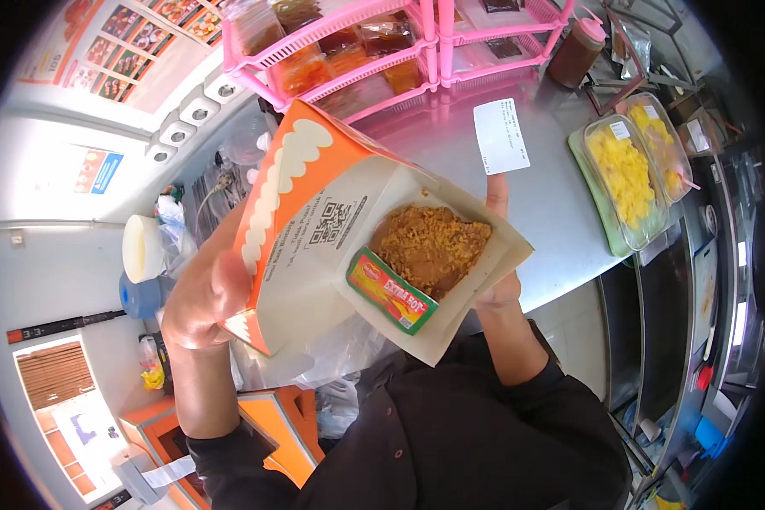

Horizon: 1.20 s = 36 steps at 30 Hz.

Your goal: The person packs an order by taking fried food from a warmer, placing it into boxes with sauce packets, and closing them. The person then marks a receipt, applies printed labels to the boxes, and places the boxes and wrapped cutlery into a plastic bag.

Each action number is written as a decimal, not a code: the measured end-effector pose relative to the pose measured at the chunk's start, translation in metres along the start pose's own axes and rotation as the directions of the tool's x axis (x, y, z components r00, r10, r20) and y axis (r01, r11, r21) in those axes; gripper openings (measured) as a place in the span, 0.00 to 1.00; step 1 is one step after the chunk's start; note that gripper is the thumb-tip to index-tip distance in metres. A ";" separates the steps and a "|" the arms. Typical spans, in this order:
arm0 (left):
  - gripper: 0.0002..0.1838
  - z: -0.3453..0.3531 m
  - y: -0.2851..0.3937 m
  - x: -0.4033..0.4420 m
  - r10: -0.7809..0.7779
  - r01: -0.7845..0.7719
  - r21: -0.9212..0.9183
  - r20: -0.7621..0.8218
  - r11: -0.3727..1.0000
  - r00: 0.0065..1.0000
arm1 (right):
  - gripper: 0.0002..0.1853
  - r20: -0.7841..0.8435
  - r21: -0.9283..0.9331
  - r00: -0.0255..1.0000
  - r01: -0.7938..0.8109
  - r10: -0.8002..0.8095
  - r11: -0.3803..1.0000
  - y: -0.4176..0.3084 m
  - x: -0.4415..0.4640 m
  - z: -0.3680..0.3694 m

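An open orange and white cardboard box (302, 255) is held up above the steel counter. Inside it lie a piece of brown fried food (433, 246) and a green and red sauce packet (391, 291) along one side. My left hand (204, 293) grips the box's lid at its left edge, thumb in front. Behind the box's right side, my right hand (499, 246) supports it, mostly hidden, with one finger sticking up. A white printed label (501, 136) sits at that fingertip.
Pink racks (438, 42) with sauce bags stand at the counter's (561, 221) back. To the right are clear containers of yellow food (625, 174) on a green tray and a brown bottle (576, 53). A white tub (142, 248) is at left.
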<state>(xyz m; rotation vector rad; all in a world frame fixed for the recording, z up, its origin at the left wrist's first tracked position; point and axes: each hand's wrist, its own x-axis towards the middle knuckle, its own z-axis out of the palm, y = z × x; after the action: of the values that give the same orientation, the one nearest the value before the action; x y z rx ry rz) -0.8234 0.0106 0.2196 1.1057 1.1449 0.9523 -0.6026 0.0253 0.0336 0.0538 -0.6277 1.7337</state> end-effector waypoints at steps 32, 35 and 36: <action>0.41 0.067 -0.077 -0.034 0.200 -0.273 -0.067 -0.521 0.960 0.830 | 0.70 0.002 -0.376 0.992 0.121 -0.130 0.919 0.034 -0.020 0.039; 0.43 0.068 -0.077 -0.036 0.192 -0.255 -0.050 -0.526 0.966 0.829 | 0.68 0.061 -0.542 0.992 0.123 -0.106 0.831 0.030 -0.019 0.037; 0.43 0.068 -0.077 -0.037 0.192 -0.255 -0.048 -0.525 0.966 0.829 | 0.68 0.092 -0.619 0.992 0.128 -0.090 0.775 0.026 -0.018 0.038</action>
<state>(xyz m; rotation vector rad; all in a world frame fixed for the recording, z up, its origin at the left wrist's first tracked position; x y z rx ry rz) -0.7611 -0.0522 0.1557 0.9227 1.3849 1.5513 -0.6328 -0.0100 0.0497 -0.3247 -1.1966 1.3382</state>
